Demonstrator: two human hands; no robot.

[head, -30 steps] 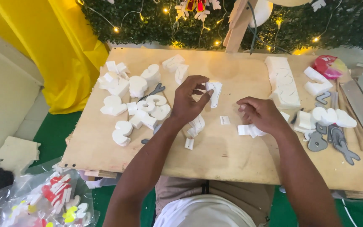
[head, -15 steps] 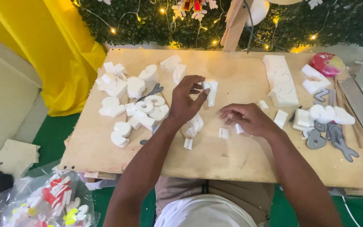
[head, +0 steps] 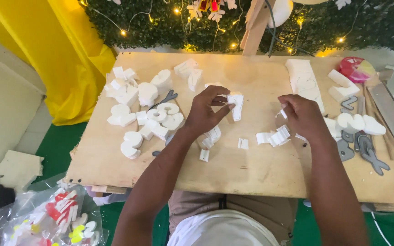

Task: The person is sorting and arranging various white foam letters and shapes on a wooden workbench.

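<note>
In the head view, a wooden desk point(head: 233, 173) is seen from above, with both of the person's bare hands over its middle. A white foam cut-out piece point(head: 236, 105) is held by the left hand point(head: 206, 111), the grip narrow, with thumb and fingertips closed on its left edge; the piece stands tilted just above the desk surface. A small white foam scrap point(head: 282, 113) is pinched by the right hand point(head: 303, 116), whose grip is likewise closed tight around it. A cluster of small foam offcuts point(head: 272, 137) is seen just below the right hand, and a further stack of offcuts point(head: 210, 136) lies under the left wrist. A heap of white foam letters point(head: 144, 109) is spread over the left part of the desk. Grey metal cutters point(head: 365, 150) are laid at the right edge, near a long foam strip point(head: 304, 82). A clear bag of coloured shapes point(head: 60, 218) is seen on the floor at lower left.
</note>
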